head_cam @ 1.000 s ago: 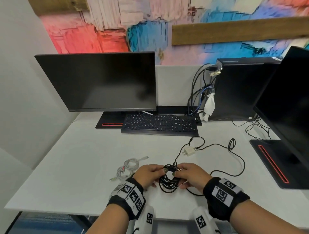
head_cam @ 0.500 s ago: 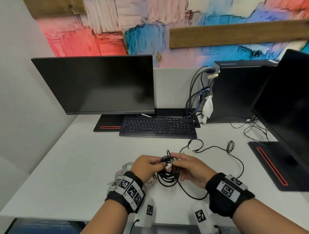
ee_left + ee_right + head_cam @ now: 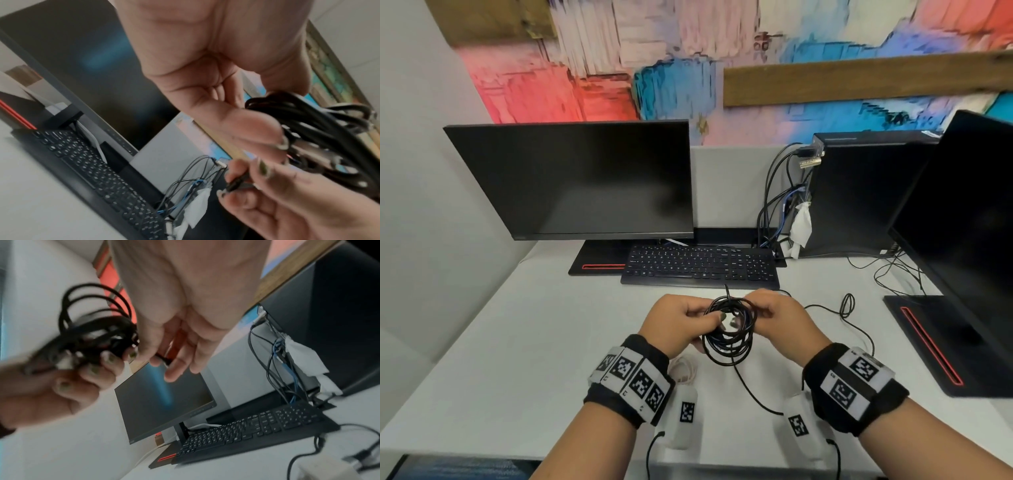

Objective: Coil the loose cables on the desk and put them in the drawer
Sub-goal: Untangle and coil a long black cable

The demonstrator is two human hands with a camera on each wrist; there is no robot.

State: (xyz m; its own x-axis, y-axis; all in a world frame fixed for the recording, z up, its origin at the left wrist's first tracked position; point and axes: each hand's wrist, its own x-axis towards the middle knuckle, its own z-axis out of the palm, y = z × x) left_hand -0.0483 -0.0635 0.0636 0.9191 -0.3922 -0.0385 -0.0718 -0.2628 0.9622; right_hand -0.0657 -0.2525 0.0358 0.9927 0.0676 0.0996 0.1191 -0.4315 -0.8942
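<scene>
A black cable coil (image 3: 729, 329) hangs in the air above the white desk (image 3: 524, 359), in front of the keyboard. My left hand (image 3: 681, 320) grips the coil's left side, fingers curled round its strands (image 3: 304, 116). My right hand (image 3: 777, 317) pinches a black cable end (image 3: 162, 359) at the coil's upper right; the coil (image 3: 92, 331) sits left of it. A loose black strand (image 3: 753, 394) trails from the coil down to the desk. A white coiled cable (image 3: 683, 370) lies on the desk, partly hidden under my left wrist. No drawer is in view.
A black keyboard (image 3: 702, 265) and monitor (image 3: 582, 181) stand behind my hands. A thin black cable (image 3: 849, 308) with a white adapter (image 3: 327, 472) lies at the right. A computer tower (image 3: 866, 192) and a second monitor (image 3: 969, 240) fill the right side.
Both hands have lifted the black coil off the desk and carried it away from me, toward the keyboard. The white cable now lies mostly behind my left wrist.
</scene>
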